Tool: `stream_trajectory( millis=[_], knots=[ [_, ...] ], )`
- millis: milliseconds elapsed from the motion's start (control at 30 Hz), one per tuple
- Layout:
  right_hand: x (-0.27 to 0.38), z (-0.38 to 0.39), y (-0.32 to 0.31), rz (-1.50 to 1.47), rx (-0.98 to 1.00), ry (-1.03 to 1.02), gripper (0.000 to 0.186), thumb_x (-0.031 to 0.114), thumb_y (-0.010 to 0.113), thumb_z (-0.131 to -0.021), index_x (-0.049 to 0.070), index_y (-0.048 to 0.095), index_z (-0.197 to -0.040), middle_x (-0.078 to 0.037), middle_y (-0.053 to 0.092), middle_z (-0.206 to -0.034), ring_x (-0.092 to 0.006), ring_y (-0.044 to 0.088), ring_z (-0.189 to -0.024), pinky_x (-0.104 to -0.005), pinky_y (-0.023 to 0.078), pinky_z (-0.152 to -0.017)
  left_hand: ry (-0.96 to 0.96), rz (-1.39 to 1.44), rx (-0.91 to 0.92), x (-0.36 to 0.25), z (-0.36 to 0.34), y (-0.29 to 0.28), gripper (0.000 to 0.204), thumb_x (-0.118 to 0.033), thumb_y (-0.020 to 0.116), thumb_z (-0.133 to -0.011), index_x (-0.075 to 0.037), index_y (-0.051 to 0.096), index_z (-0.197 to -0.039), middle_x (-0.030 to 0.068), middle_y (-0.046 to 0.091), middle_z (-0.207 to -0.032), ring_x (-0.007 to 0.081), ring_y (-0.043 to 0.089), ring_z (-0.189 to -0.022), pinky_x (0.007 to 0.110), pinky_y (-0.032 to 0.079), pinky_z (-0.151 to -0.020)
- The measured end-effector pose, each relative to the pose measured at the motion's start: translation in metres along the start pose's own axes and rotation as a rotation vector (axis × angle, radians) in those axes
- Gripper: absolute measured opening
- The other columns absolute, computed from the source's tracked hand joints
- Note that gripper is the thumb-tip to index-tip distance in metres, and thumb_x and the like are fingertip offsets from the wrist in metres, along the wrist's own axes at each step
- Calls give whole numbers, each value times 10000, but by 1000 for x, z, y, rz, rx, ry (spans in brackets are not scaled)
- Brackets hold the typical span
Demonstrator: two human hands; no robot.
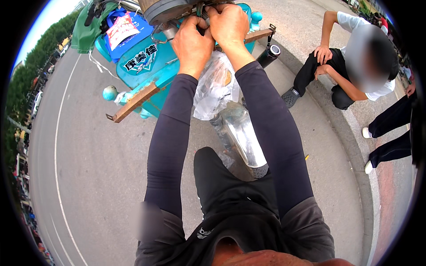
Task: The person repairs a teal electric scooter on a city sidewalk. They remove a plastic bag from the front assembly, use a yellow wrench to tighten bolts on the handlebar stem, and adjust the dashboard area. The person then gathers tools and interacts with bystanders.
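Observation:
Both my hands are raised at the far edge of the view, close together under the rim of a round, dark metal piece (164, 9) that is cut off at the top. My left hand (193, 44) is closed, fingertips pinched beside a small bundle of thin strands (203, 12). My right hand (228, 26) touches the same spot with its fingers bent inward. What either hand grips is hidden by the fingers. Below my wrists hangs a clear plastic bag (215, 91) with something orange-brown inside. Behind it is a turquoise cart body (128, 71).
A silver fender (243, 133) over a wheel (258, 171) stands between my arms. Rusty bars (135, 103) jut out sideways. A blue bag (133, 33) and green cloth (86, 33) sit at far left, a black flask (269, 55) at right. A person (355, 57) squats by the curb (328, 111).

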State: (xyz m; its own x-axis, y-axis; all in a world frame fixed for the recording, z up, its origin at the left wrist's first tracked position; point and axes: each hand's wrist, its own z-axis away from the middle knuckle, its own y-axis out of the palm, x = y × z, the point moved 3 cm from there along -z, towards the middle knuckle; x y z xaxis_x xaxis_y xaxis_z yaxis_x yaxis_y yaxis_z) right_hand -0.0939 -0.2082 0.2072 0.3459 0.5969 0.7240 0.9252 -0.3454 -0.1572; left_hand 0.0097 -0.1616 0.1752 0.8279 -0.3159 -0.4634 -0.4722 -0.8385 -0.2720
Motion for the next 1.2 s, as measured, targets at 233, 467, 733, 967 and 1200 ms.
stream_trajectory(
  millis=[233,467,733,967,1200],
  knots=[
    [-4,-6,3,-83,0,80,229,230,701,-829,27,764,-913,-215,720,-851,-408,699,-842,-483,540,-750,-100,-16,40,2,0,2,323,-300,774,-779,-68,614,-938,138,662,-700,362,674,-745,435,510,-710],
    [-1,-2,-1,-57,-35,-31,202,204,712,-822,32,763,-913,-207,720,-856,-404,697,-826,-476,543,-741,-61,-26,-24,3,-2,1,509,-324,799,-766,-5,581,-1098,160,710,-888,333,691,-807,420,525,-764],
    [-8,0,5,-83,-67,-86,201,196,690,-848,23,758,-925,-211,713,-954,-404,683,-898,-477,536,-781,-66,-9,-19,3,-1,1,546,-318,777,-770,7,621,-1181,173,735,-965,321,708,-854,409,536,-802],
    [-2,0,3,-42,-40,-128,219,201,681,-854,3,751,-916,-222,706,-945,-425,671,-887,-496,530,-781,-93,-58,122,-4,-8,-3,434,-315,710,-805,-26,662,-1125,265,709,-963,460,666,-944,506,516,-839],
    [1,3,-2,-37,-111,-126,182,176,704,-824,2,735,-866,-218,695,-879,-438,664,-831,-512,525,-758,-75,-67,227,2,-16,-5,489,-370,687,-821,-39,668,-1181,249,711,-1029,427,668,-1003,457,517,-865]
  ],
)
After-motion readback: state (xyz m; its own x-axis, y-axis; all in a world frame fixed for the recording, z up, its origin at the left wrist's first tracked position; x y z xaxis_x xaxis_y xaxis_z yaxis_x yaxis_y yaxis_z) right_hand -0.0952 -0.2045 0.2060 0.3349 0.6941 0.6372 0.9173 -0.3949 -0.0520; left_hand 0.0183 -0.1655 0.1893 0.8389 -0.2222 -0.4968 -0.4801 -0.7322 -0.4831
